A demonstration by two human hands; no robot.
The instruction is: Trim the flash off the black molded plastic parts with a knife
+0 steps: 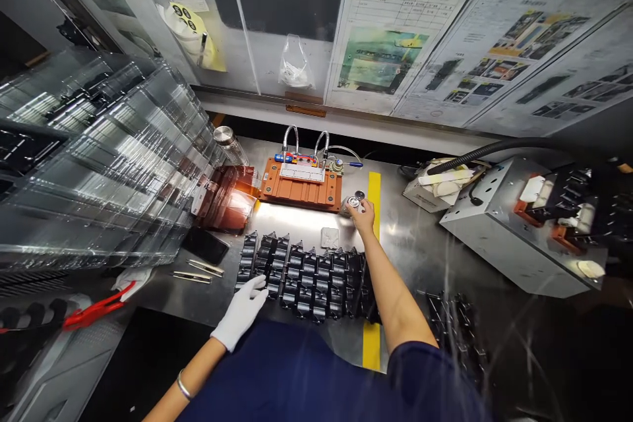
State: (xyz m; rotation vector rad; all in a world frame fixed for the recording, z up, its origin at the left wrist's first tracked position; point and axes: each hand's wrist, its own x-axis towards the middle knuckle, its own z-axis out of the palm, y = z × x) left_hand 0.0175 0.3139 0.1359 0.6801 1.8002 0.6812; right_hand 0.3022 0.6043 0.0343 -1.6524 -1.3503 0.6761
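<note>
My left hand [246,306] wears a white glove and rests at the left end of a row of black ribbed plastic parts [309,277]. Its fingers are stretched out and touch the near edge of the row. Bare, my right hand [364,216] has its fingers closed at the top of a small dispenser bottle [353,202] with a metal top, its round lid [360,194] raised. A small pale square pad [330,238] lies between the bottle and the black row. Behind stands an orange fixture [301,192] with a white perforated board and two bent metal tubes.
Tweezers [198,270] and a black phone [206,247] lie to the left, near stacked clear trays [123,171] and a glass jar [230,144]. A grey metal box [519,231] stands at the right. Yellow tape [374,184] runs along the metal table.
</note>
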